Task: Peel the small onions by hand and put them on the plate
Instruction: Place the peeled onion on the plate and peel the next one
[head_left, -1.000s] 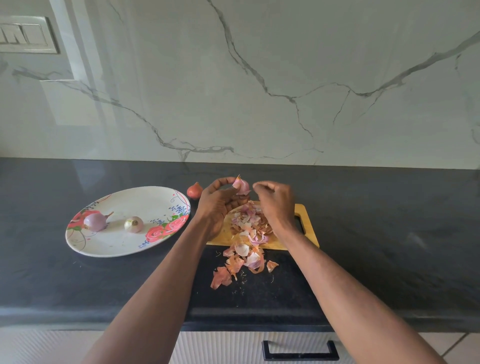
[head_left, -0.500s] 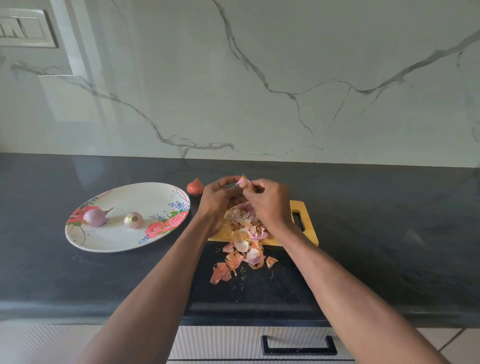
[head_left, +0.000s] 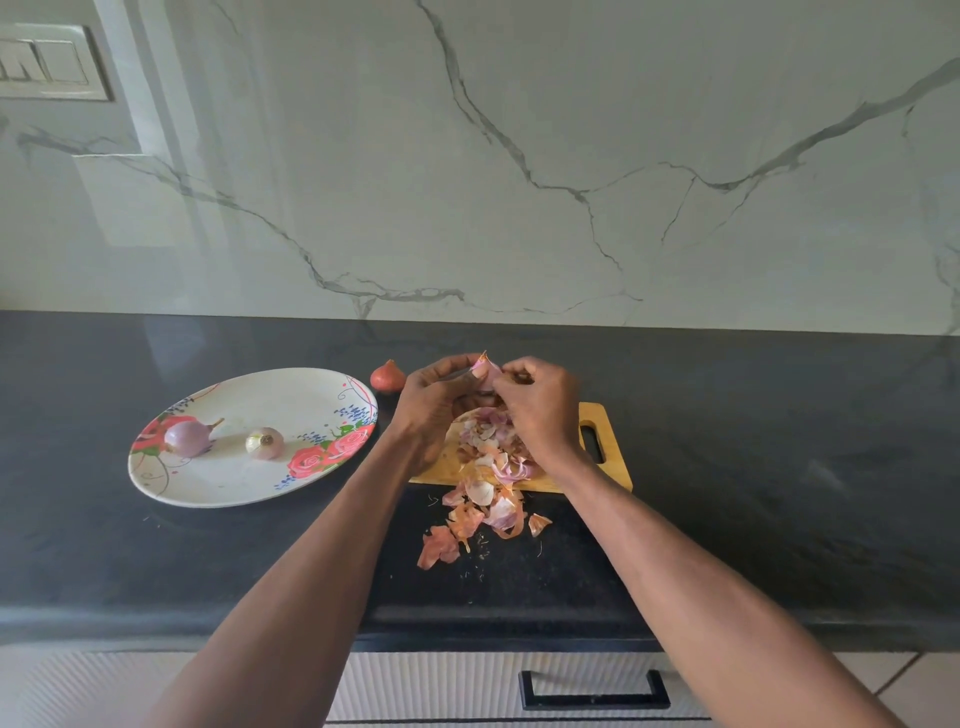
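Your hands have closed together, left hand (head_left: 434, 402) and right hand (head_left: 540, 402) gripping one onion (head_left: 487, 370); two peeled onions on plate (head_left: 228, 483), one unpeeled onion (head_left: 387, 375) left.

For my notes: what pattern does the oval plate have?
The white oval plate has pink roses, green leaves and blue specks along its rim; head view.

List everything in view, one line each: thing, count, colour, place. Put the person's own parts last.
Plate: one, white with red flowers, left on the counter.
Peeled onions: two, purple and pale, on the plate.
Unpeeled onion: one, reddish brown, on the counter behind the plate.
Cutting board: one, wooden, under the hands.
Peels: a heap, pink and white, on the board and spilling onto the counter.
Counter: one, black.
Wall: pale marble with grey veins.
Switch plate: one, pale, upper left.
Drawer handle: one, black, below the counter.
Onion in hand: one, pink, between both hands.
Left hand: holds the onion.
Right hand: pinches its skin.
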